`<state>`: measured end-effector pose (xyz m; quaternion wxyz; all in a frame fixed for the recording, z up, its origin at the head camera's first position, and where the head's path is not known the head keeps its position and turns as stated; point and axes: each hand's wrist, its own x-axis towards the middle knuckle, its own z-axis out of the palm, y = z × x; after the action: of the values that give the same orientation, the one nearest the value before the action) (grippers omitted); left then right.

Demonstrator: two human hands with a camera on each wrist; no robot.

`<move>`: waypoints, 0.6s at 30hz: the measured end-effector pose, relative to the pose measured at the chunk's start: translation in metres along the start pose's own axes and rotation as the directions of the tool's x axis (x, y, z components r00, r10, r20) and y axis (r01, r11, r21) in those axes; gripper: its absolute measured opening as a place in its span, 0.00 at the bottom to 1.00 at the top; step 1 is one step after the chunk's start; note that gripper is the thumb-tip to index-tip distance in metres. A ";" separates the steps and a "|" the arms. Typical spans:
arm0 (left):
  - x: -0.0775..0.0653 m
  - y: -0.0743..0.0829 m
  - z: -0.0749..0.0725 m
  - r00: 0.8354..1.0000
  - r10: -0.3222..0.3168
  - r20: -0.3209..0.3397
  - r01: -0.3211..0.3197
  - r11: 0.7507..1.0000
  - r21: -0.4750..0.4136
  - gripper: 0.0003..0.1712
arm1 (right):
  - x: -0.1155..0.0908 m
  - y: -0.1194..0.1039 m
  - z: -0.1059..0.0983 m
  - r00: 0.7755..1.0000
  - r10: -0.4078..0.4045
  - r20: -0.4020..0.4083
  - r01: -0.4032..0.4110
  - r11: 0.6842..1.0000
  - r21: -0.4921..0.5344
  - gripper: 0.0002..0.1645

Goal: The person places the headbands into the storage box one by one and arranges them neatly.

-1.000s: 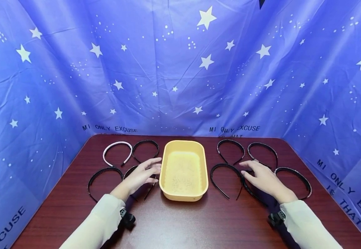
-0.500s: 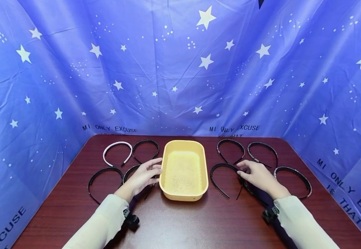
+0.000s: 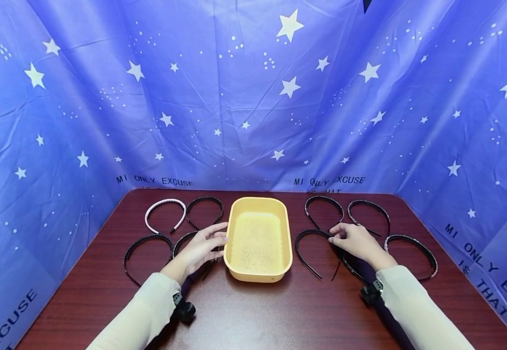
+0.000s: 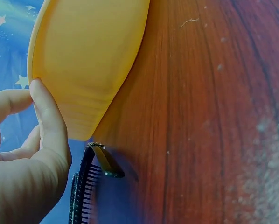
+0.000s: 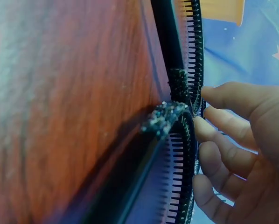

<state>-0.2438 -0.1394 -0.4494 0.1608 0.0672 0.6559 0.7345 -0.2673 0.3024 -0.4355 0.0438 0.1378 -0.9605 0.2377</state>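
The yellow bin [image 3: 257,277] stands mid-table with nothing in it. My left hand [image 3: 196,250] rests its fingertips on the bin's left side. The left wrist view shows its thumb [image 4: 48,109] at the rim and a black toothed headband [image 4: 86,172] below. My right hand [image 3: 358,243] is at the black headband [image 3: 312,233] right of the bin, thumb and index finger pinching its band. Close by, a second dark headband [image 3: 350,266] lies partly hidden beneath that hand. In the right wrist view, a glittery headband end [image 5: 165,119] crosses near the fingertips.
A white headband [image 3: 166,201] and black headbands [image 3: 148,238] lie left of the bin. Dark headbands [image 3: 369,203] lie behind and right of my right hand. A starry blue curtain [image 3: 253,121] hangs around the table [image 3: 257,316].
My right hand has moved left to the black headband, and its thumb and index finger have drawn together. My left hand has shifted slightly right against the bin.
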 end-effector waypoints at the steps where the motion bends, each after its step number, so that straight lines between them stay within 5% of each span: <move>1: 0.000 0.000 0.000 1.000 -0.002 -0.003 0.002 1.000 -0.004 0.35 | 0.001 0.000 0.000 1.000 0.010 0.008 -0.010 1.000 -0.001 0.12; 11: 0.001 -0.001 0.001 1.000 0.000 -0.015 0.000 1.000 -0.011 0.35 | 0.006 -0.003 0.001 0.995 0.080 0.063 -0.080 0.997 -0.003 0.11; 18: 0.001 -0.002 -0.001 1.000 0.008 -0.002 -0.008 1.000 -0.002 0.36 | 0.008 -0.007 -0.004 0.998 0.050 0.048 -0.053 0.997 0.060 0.10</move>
<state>-0.2446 -0.1395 -0.4520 0.1572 0.0691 0.6551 0.7357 -0.2733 0.2966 -0.4278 0.0110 0.1197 -0.9568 0.2647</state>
